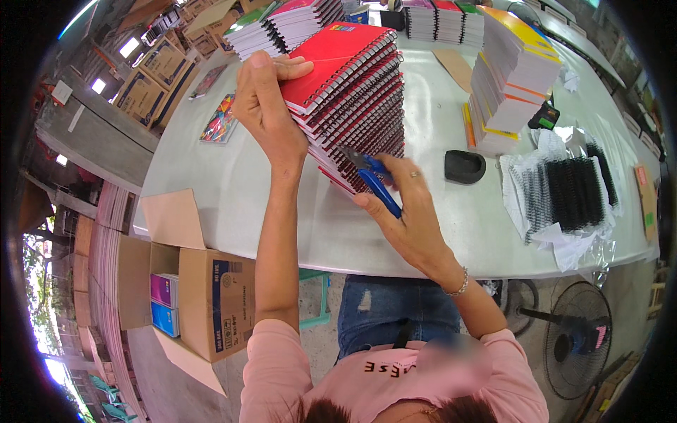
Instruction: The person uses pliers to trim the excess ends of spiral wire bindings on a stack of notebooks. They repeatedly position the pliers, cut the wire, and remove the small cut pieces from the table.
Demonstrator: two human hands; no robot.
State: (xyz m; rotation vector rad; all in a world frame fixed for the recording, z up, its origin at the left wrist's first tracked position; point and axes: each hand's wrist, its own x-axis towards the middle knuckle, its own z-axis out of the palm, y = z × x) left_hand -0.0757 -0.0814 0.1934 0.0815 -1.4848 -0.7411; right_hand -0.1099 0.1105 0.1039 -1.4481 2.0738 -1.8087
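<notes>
A tall stack of red spiral-bound notebooks (338, 60) stands on the table in front of me, its wire-bound edges facing right and toward me. My left hand (271, 99) is closed on the stack's left side near the top, with fingertips over the top cover. In my right hand (405, 204) are blue-handled cutting pliers (379, 190). Their jaws touch or nearly touch the spirals low on the stack; exact contact is hard to make out.
On the white table (233, 211) are black spiral coils (575, 194), a black block-like object (465, 167) and a stack of yellow-covered books (504, 84). More spiral notebooks (296, 25) line the back. Below left sits an open carton (218, 303); a fan (578, 338) stands right.
</notes>
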